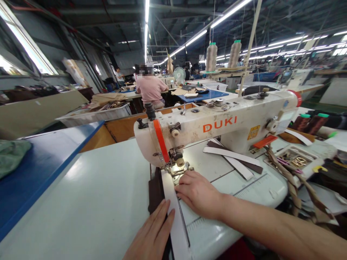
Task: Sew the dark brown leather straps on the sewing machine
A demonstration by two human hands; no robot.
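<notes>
A white DUKI sewing machine (217,126) stands on a pale table (94,195). A long white strip (173,213) lies over a dark brown piece (155,191) and runs under the presser foot (177,169). My left hand (153,234) lies flat with fingers stretched out, pressing the near end of the strip and brown piece. My right hand (197,193) rests on the strip just in front of the presser foot, fingers bent down onto it.
More white and brown strips (233,159) lie behind the machine arm. A tray with metal clips (295,160) and thread spools (311,122) sit right. A blue-edged board (40,162) lies left. A person in pink (150,88) sits at a far table.
</notes>
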